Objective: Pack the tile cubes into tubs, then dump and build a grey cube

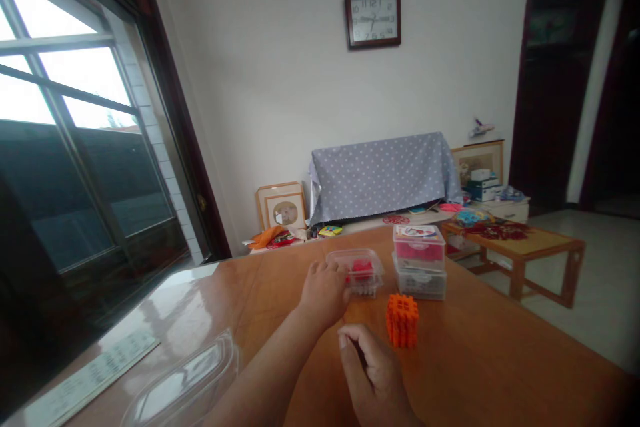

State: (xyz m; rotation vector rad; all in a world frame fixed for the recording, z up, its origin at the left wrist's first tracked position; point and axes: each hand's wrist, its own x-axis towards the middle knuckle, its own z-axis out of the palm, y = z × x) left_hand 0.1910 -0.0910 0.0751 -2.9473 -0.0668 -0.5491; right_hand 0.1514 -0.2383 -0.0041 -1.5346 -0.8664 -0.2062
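Note:
My left hand (325,293) reaches forward over the wooden table (500,360), fingers curled on the left side of a small clear plastic box (361,272) with red pieces inside. My right hand (373,370) hovers nearer to me, fingers loosely curled, thumb toward the fingertips; I cannot make out anything in it. An orange block structure (403,320) stands on the table just right of that hand. Behind it, two lidded clear boxes (419,260) are stacked, the upper one holding pink-red pieces.
A clear plastic lid or tray (187,380) lies at the near left, next to a long printed strip (93,373). A low wooden table (525,247) with clutter stands at the right. A covered cabinet (383,173) and a wall clock (373,19) are behind; a window is at left.

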